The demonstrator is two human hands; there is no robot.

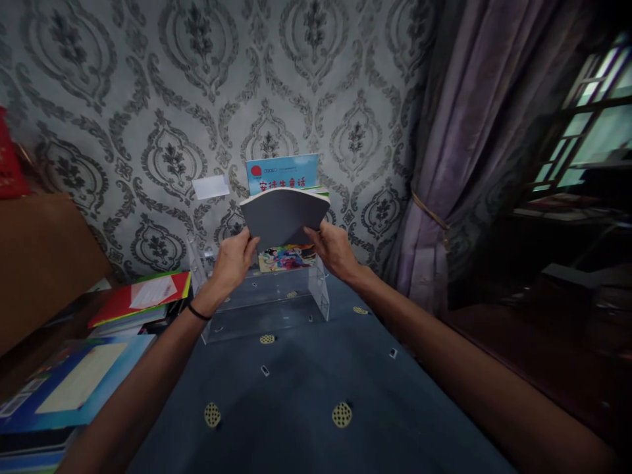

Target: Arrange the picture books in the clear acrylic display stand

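Note:
Between my two hands is a thin grey-covered book [284, 214], its upper edge bowed upward. My left hand [234, 257] pinches its lower left side, and my right hand [336, 247] grips the lower right side. Directly behind it stands a light blue book [284, 168] with red Chinese lettering, partly hidden. A colourful cover [286, 258] shows beneath the grey book. Under and in front of the hands is a clear acrylic rack [261, 309] with tiered steps and upright sides.
A dark blue patterned tablecloth [276, 408] covers the table. Left lie stacked books, a red one [148, 293] and a blue one [74, 382], beside a cardboard box [47, 263]. A white label [210, 187] is on the patterned wall. A purple curtain [444, 164] hangs right.

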